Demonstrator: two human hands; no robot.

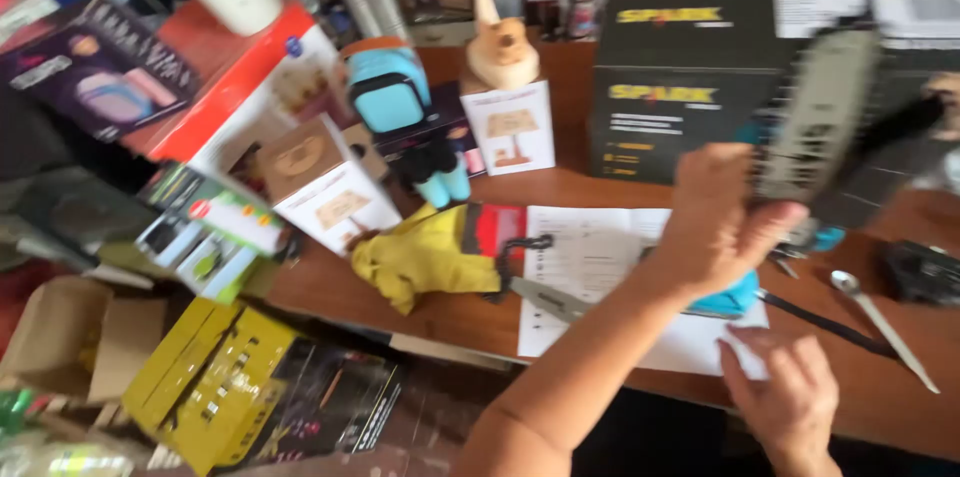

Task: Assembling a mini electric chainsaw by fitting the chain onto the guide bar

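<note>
My left hand [718, 227] is raised over the wooden table [400, 307] and grips the lower end of a grey-green slotted cover [818, 117], blurred by motion, with a black part [900, 127] sticking out to its right. Below that hand lies a teal piece [728, 299] on a printed paper sheet [590, 257]. The fingers of my right hand [785, 402] rest flat on the sheet's near right corner and hold nothing. A narrow metal bar [545, 299] and a short black chain [525, 247] lie at the sheet's left edge.
A yellow glove [425, 259] with a red cuff lies left of the sheet. A large black box [690, 87], a lamp with an animal-shaped base [495, 37], a teal toy figure [395, 97] and small cartons crowd the back. A metal spoon-shaped tool [880, 322] lies right. A yellow-black box [230, 387] sits below the table.
</note>
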